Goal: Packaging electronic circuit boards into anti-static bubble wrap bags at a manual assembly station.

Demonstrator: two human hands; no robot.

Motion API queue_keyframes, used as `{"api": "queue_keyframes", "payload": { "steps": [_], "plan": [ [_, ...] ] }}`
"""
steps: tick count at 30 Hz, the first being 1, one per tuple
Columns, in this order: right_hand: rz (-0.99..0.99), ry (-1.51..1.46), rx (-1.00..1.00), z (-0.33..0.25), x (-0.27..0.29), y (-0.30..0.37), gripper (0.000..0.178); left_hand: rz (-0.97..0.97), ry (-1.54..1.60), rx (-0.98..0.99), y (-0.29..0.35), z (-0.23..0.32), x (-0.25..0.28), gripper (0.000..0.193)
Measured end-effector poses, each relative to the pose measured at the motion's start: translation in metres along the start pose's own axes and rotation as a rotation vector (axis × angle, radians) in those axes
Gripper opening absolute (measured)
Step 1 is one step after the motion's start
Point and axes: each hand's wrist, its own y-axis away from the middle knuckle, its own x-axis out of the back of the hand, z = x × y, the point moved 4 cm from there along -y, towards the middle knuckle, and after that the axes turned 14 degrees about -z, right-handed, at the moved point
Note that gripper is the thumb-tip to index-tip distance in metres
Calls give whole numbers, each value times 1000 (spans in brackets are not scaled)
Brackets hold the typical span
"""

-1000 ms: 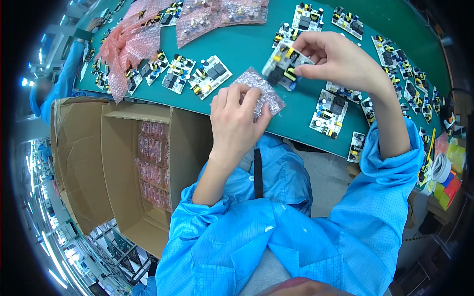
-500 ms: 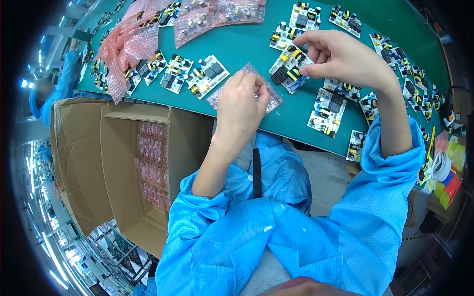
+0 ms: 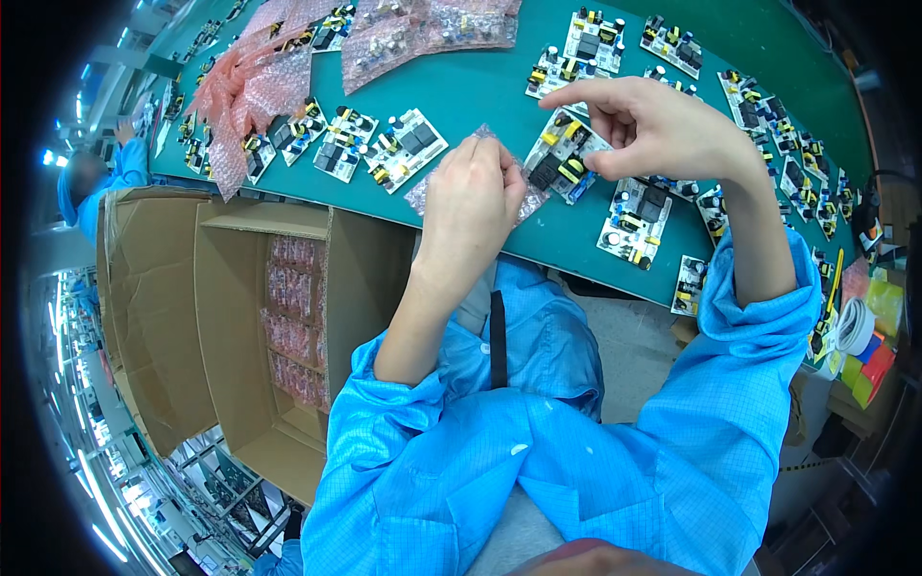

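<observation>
My left hand (image 3: 471, 197) is closed, its fingertips pinched together on a small pinkish bubble-wrap bag (image 3: 530, 204) that lies near the table's front edge. The hand hides most of that bag. My right hand (image 3: 663, 130) grips a white circuit board (image 3: 565, 156) by its edges, between a stretched forefinger and the thumb. Black, yellow and blue parts stand on this board. Its lower corner is close beside the bag; whether they touch, I cannot tell. Another circuit board (image 3: 407, 150) lies left of my left hand, and one more (image 3: 636, 223) sits below my right hand.
Several loose boards lie across the green table (image 3: 461, 91). Pink bubble-wrap (image 3: 264, 86) and wrapped boards (image 3: 427, 31) occupy the back left. An open cardboard box (image 3: 259, 365) below holds rows of wrapped packs. A white tape roll (image 3: 854, 324) is at far right; another person (image 3: 110, 178) works far left.
My right hand has brought the circuit board a little toward me, closer to the bubble-wrap bag. My left hand stays almost in place on the bag.
</observation>
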Motion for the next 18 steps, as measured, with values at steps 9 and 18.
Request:
{"api": "queue_keyframes", "payload": {
  "steps": [9,18],
  "plan": [
    [32,-127,33,8,5,1,55,115,161,-25,5,-14,-4,12],
    [152,-302,206,-4,5,-2,56,302,376,-26,19,-29,-4,17]
  ]
}}
